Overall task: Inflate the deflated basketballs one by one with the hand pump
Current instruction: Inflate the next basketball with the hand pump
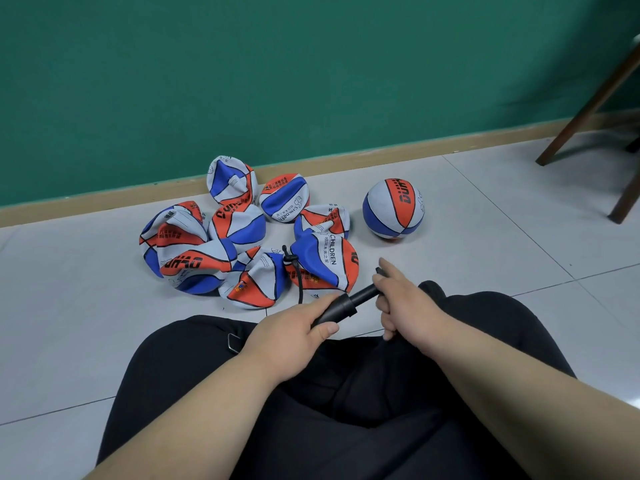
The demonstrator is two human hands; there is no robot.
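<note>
Several deflated red, white and blue basketballs (239,233) lie crumpled in a pile on the floor in front of me. The nearest one (323,263) has the pump's thin black hose (294,271) running to it. One round, inflated basketball (393,208) sits apart to the right of the pile. Above my lap I hold a black hand pump (341,304). My left hand (294,336) grips its barrel. My right hand (407,301) is closed around its handle, with the rod partly drawn out.
I sit on a pale tiled floor (485,244) with my legs in black trousers (346,393). A green wall (277,71) with a tan skirting board runs behind the balls. Dark wooden furniture legs (588,102) stand at the far right.
</note>
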